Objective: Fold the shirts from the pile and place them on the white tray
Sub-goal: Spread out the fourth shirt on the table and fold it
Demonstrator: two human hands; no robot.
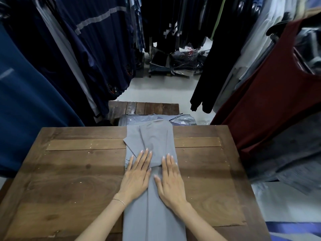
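Left hand [137, 173] and right hand [171, 178] lie flat side by side, fingers straight, palms down, pressing the grey shirt [152, 216] and gripping nothing. Shirt is folded into a narrow strip centred on the wooden tabletop [78, 171]. Long axis runs near to far, with the neck end at the far edge. Near end is cut off by the frame. Beyond, plastic-wrapped garments [137, 119] are partly hidden behind the tabletop edge.

Dim indoor light, wide-angle edge bending, blurred right edge
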